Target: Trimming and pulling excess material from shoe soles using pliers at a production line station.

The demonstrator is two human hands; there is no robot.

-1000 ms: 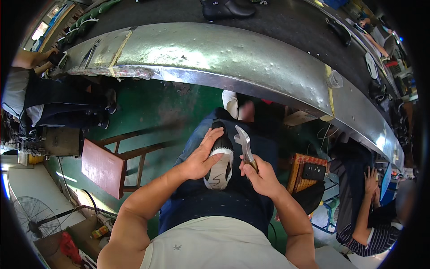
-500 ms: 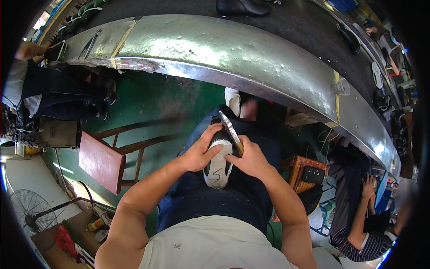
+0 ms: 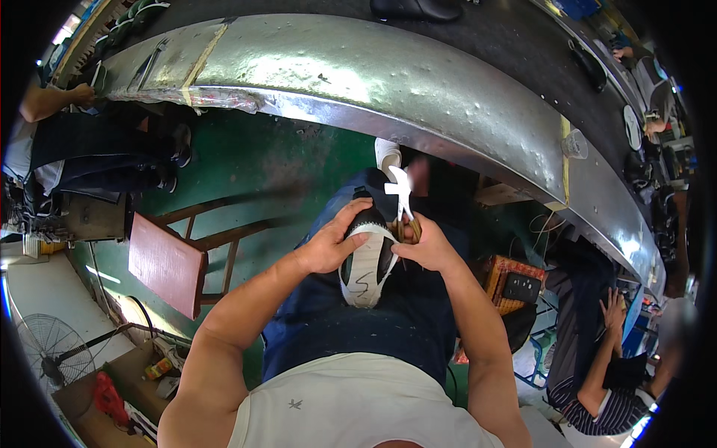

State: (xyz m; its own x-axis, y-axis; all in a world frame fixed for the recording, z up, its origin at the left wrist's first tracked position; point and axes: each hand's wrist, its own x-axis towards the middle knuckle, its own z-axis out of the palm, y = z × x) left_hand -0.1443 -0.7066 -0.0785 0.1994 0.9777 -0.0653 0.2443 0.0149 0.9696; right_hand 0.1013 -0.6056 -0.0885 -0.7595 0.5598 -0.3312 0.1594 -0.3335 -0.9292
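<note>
Sitting over green floor beside the metal conveyor edge, I am cupping the shoe in my left hand; my right hand is gripping pincers, fingers closed.

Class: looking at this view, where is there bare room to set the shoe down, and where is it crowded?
Bare: the metal bench ahead and the red stool seat to the left. Crowded: the lap, where the left hand and right hand hold the shoe, and the right side by the basket and a seated person.
</note>
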